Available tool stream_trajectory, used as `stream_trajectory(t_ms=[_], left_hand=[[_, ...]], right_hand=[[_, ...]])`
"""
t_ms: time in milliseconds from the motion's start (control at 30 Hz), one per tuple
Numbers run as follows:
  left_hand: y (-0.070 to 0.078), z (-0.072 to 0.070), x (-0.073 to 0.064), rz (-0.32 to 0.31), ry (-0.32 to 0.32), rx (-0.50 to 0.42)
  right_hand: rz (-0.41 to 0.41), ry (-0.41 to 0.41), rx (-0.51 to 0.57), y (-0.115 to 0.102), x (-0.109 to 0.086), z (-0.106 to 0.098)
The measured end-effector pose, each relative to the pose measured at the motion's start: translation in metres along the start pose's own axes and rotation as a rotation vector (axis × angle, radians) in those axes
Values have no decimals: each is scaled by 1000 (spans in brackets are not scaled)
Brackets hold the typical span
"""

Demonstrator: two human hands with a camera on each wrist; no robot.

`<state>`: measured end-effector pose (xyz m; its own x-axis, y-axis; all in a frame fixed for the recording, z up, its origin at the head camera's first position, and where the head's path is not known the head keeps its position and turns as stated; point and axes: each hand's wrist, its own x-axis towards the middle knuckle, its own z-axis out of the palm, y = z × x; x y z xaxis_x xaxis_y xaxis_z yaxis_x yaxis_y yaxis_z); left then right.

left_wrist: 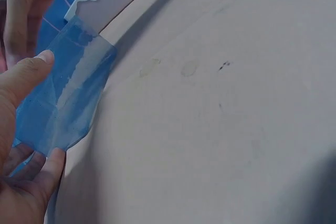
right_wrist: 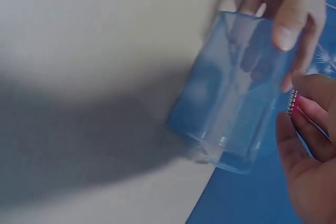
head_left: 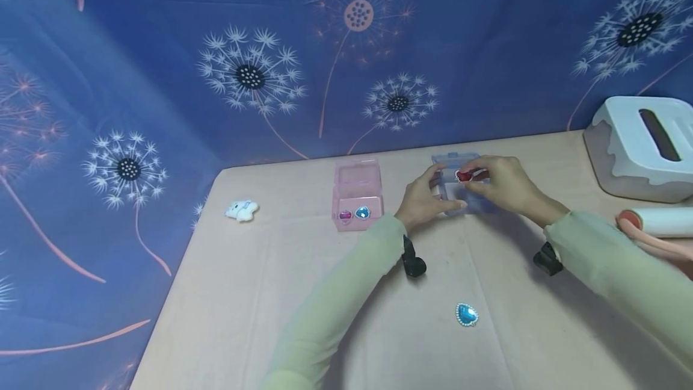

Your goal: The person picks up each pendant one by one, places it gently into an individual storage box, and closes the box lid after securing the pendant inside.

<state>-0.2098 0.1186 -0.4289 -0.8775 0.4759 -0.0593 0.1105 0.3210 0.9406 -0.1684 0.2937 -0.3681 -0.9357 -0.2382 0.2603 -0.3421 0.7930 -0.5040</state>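
My left hand holds a clear blue plastic box by its left side, thumb on the near edge and fingers round the far side. The box's lid stands open, hinged at the back. Above the box, my right hand pinches a red gem with a beaded silver rim between thumb and fingers. In the right wrist view, the gem shows edge-on beside the box. A blue heart-shaped gem with a pearly rim lies on the table nearer to me.
Left of my hands stands an open pink plastic box holding a pink gem and a blue gem. Farther left lies a small white animal-shaped piece. A white-topped tissue box and a white roller occupy the right edge.
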Motion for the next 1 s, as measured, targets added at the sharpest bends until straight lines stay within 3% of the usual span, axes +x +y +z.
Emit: stream_trajectory(t_ms=[433,633,1000], left_hand=[[0,1,-1,17,-6,39],[-3,3,-1,19,6,40],[-3,1,0,30,9,39]], right_hand=[[-17,-250,-78,10,18,18],[16,-299,-58,14,22,21],[29,-316,-57,16,23,22]])
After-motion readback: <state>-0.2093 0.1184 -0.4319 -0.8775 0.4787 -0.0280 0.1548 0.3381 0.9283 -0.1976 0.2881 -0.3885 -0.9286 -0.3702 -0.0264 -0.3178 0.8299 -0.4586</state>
